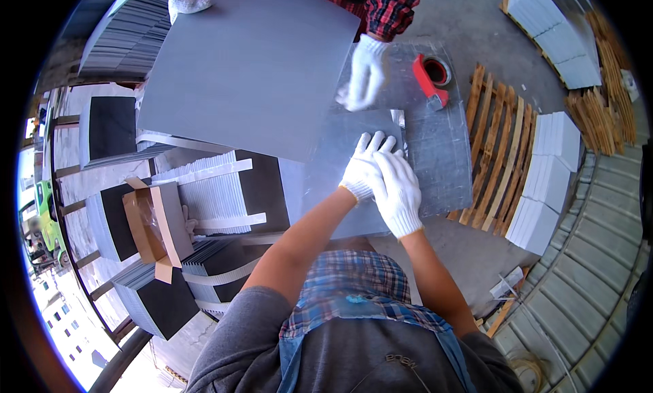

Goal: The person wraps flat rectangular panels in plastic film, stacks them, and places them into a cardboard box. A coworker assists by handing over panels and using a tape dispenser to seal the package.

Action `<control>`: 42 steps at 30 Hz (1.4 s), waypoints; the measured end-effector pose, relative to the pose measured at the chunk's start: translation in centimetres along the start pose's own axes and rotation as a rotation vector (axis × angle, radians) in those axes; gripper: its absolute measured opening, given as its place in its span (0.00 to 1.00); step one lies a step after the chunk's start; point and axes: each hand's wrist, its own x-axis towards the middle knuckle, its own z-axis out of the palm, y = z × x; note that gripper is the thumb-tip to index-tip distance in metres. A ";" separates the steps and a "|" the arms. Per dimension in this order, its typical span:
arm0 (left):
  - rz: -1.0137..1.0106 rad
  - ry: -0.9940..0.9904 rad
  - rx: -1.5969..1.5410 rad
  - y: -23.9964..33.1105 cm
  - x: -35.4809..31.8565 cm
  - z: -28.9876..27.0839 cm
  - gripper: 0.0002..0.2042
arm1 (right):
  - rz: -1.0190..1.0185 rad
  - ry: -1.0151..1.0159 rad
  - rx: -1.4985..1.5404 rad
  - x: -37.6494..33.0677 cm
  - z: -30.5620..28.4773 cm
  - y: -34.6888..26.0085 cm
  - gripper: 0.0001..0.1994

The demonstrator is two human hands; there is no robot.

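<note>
Grey shirt (326, 355) and plaid apron (357, 279) nearest; then my left hand (362, 168) and right hand (398, 194), gloved, fingers outstretched, rest flat, gripping nothing, on a grey sheet (330, 141) (likely stiff, slippery; best held by opposite edges) atop the table (439, 165)

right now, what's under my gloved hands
A grey sheet on the table shows around your left hand and right hand. The patch they cover can't be seen.
</note>
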 end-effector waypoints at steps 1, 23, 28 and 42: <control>-0.018 0.056 -0.064 -0.4 -0.3 1.2 0.27 | -0.065 -0.003 0.071 1.0 1.8 0.8 0.21; -0.895 0.128 -0.256 -6.3 -23.5 2.7 0.19 | -0.081 -0.099 -0.086 2.7 5.1 9.4 0.26; -0.970 0.138 -0.526 -5.0 -23.5 -2.8 0.16 | 0.203 -0.158 0.151 1.5 3.1 8.8 0.30; -1.049 0.091 -0.490 -5.3 -25.4 1.4 0.24 | -0.174 -0.220 -0.406 -6.2 1.2 8.3 0.25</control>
